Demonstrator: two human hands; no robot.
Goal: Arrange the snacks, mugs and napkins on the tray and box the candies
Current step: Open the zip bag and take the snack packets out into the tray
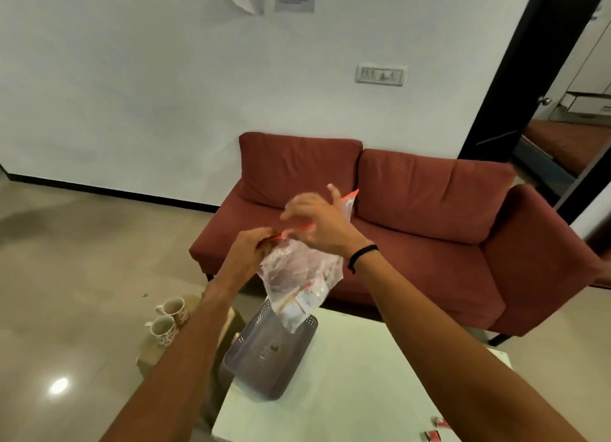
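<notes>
Gripping the red zip seam of a clear plastic bag (299, 276), the left hand (253, 248) pinches one end while the right hand (319, 223) works the strip, blurred; exact finger closure there unclear. Bag hangs crinkled above a grey perforated tray (264, 365) on the white table (347, 392), small packets inside. Tray looks nearly bare. Two patterned ceramic mugs (167, 319) sit off to the left, unplaced. Judged early: most remains.

**Plastic, cloth and glaze**

You hold a thin, clear, crinkled plastic bag (299, 276) with a red seal strip. Below it, your grey tray (264, 359) looks like matt perforated plastic on a smooth pale table (347, 392). The far sofa (396, 216) is matt red cloth; the left mugs (168, 319) look like glazed ceramic; the floor (66, 309) gleams.
</notes>
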